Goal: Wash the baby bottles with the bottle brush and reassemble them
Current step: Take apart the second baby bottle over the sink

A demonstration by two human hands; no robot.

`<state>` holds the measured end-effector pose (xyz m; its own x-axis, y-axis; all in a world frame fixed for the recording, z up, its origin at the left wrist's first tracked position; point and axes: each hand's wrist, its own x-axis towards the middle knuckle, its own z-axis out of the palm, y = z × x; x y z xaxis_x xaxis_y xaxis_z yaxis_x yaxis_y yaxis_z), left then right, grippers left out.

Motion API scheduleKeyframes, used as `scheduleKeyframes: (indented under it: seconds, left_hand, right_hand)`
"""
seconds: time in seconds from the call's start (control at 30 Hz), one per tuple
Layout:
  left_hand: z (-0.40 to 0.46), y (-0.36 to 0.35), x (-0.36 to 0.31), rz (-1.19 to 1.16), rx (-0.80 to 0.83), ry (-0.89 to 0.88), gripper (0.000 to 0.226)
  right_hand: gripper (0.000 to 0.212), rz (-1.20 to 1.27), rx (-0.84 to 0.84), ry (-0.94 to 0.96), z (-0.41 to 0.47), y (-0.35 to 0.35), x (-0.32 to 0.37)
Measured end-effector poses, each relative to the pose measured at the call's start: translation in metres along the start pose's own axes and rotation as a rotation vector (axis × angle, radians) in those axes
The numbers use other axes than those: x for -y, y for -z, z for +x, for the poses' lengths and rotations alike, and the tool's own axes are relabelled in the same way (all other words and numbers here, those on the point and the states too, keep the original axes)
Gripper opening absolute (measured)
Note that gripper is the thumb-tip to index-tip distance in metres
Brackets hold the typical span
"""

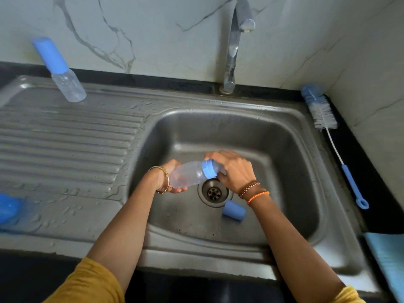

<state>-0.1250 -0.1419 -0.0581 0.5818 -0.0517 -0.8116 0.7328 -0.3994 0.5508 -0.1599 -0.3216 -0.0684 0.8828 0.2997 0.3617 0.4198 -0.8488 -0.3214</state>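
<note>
Over the sink basin (284, 171) I hold a clear baby bottle (189, 173) lying on its side. My left hand (170, 180) grips its base end. My right hand (235, 169) curls round the blue screw collar (209, 169) and the teat end, which my fingers hide. A loose blue cap (233, 210) lies in the basin beside the drain (214, 192). The bottle brush (328, 132), with a blue handle and white bristles, lies on the black counter at the right. A second, capped bottle (63, 73) stands on the drainboard at the back left.
The steel tap (235, 44) rises behind the basin with no water running. The ribbed drainboard (65, 138) to the left is wet. A blurred blue and clear item (13, 211) sits at the left edge. A light blue cloth (389, 259) lies at the right edge.
</note>
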Motion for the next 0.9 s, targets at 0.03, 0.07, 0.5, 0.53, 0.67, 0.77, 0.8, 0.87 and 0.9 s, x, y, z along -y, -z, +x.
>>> scheduleKeyframes:
  seconds: [0.03, 0.07, 0.5, 0.53, 0.67, 0.77, 0.8, 0.87, 0.9]
  left_hand:
    - [0.005, 0.000, 0.001, -0.029, -0.042, -0.022, 0.042]
    - [0.008, 0.000, 0.000, -0.061, -0.095, -0.056, 0.038]
    - [0.014, -0.010, -0.004, -0.050, -0.412, -0.312, 0.034]
    - [0.017, -0.010, -0.002, -0.110, -0.335, -0.251, 0.025]
    - [0.024, 0.000, 0.008, -0.015, -0.188, -0.074, 0.021]
    - [0.029, 0.010, 0.017, 0.475, -0.291, -0.115, 0.033]
    - [0.031, 0.010, 0.019, 0.596, -0.313, -0.154, 0.039]
    - [0.031, 0.005, 0.020, 0.742, -0.264, -0.186, 0.047]
    - [0.032, 0.001, 0.021, 0.847, -0.207, -0.188, 0.049]
  right_hand:
    - [0.051, 0.058, 0.138, -0.137, -0.001, 0.003, 0.002]
    - [0.062, 0.151, 0.307, -0.273, -0.003, 0.007, 0.003]
    - [0.038, 0.780, 0.414, -0.750, -0.001, 0.007, -0.007]
    - [0.042, 0.649, 0.348, -0.642, -0.001, 0.004, -0.009]
    - [0.046, 0.223, 0.092, -0.046, -0.001, 0.006, -0.018]
    - [0.049, 0.152, -0.054, -0.090, -0.002, 0.014, -0.026]
    - [0.051, 0.170, -0.062, -0.193, -0.004, 0.017, -0.025]
    - [0.058, 0.222, 0.010, -0.369, -0.006, 0.018, -0.022]
    - [0.064, 0.217, 0.094, -0.403, -0.007, 0.017, -0.020]
